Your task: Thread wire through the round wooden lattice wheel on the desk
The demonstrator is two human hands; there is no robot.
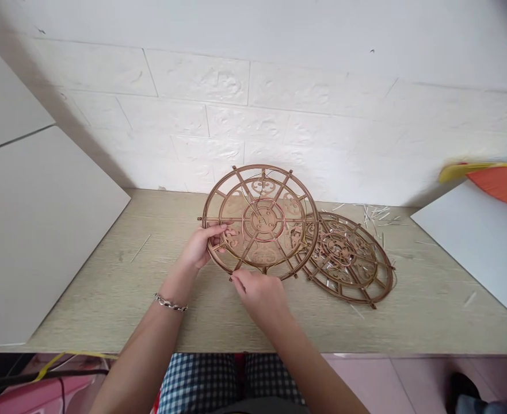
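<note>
A round brown openwork frame [259,221] with spokes and ornaments is held tilted up above the wooden table [119,287]. My left hand [201,244] grips its left rim, fingers curled round it. My right hand [257,290] pinches the frame's lower rim. A second, similar round frame [352,259] lies flat on the table just to the right, partly behind the held one. A thin strand seems to run across the held frame.
Pale thin sticks [376,213] lie scattered at the back right of the table. White panels stand at the left [33,218] and right [477,241]. An orange and yellow object [495,178] rests at the right edge. A white brick-pattern wall is behind.
</note>
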